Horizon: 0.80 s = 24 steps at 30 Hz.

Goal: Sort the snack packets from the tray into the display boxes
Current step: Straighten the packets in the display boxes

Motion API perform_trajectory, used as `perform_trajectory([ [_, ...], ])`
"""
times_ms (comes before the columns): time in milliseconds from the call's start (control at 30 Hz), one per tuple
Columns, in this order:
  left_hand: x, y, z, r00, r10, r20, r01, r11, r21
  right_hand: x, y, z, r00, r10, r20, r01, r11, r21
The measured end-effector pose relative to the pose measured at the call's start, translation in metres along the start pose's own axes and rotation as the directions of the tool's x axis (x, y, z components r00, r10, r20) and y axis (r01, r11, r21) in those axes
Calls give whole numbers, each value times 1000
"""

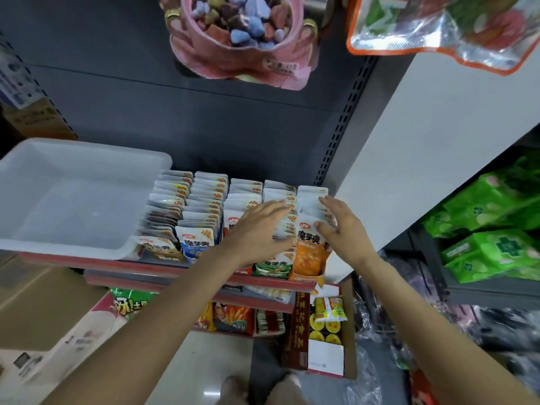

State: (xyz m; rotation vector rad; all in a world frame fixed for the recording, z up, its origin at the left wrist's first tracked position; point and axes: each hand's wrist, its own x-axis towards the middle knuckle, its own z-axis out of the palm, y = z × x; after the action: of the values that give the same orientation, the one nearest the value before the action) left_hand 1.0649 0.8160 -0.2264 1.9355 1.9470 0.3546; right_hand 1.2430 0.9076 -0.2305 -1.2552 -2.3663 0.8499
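Note:
A white plastic tray (pixel 87 159) sits on the shelf at the left with nothing visible inside. Beside it stand several rows of upright snack packets in display boxes: a brown row (pixel 159 226), a blue row (pixel 195 241), a red row (pixel 233 222), a green row (pixel 270 266) and an orange row (pixel 309 249). My left hand (pixel 260 226) lies with straight fingers across the tops of the red and green rows. My right hand (pixel 339 226) touches the right side of the orange row, thumb against the front orange packet, fingers straight.
A white side panel (pixel 423 159) borders the packets on the right. Green packs (pixel 491 226) fill the shelf further right. Below are more snacks and an open carton (pixel 324 340). Hanging bags (pixel 242 36) are overhead. Cardboard boxes (pixel 38 302) stand at the lower left.

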Motion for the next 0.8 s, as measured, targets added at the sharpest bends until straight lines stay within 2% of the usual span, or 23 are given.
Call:
perform_trajectory([
  [133, 14, 14, 1, 998, -21, -59, 21, 1000, 0, 18, 26, -10, 982, 103, 157, -98, 994, -41],
  [233, 29, 24, 7, 993, -57, -105, 59, 998, 25, 30, 37, -9, 972, 82, 221, -90, 995, 28],
  [300, 39, 34, 12, 986, -104, -134, 109, 994, 33, 34, 41, -7, 977, 57, 204, -87, 986, 142],
  [400, 57, 47, 21, 980, -133, -151, 144, 988, 62, 33, 45, 0, 993, 13, 120, -28, 992, 120],
  [467, 67, 53, 28, 986, -121, -112, 133, 984, 114, 29, 49, 6, 999, -9, 31, 5, 991, 132],
  [567, 73, 52, 33, 992, -117, -51, 125, 973, 196, 22, 49, 10, 1000, 15, -22, -10, 974, 228],
  [667, 74, 48, 35, 991, -118, -66, 130, 967, 217, 22, 51, 8, 998, -58, -20, 61, 960, 273],
  [800, 72, 45, 31, 994, -78, -80, 97, 957, 272, 28, 57, -5, 989, -113, 99, 74, 942, 328],
])
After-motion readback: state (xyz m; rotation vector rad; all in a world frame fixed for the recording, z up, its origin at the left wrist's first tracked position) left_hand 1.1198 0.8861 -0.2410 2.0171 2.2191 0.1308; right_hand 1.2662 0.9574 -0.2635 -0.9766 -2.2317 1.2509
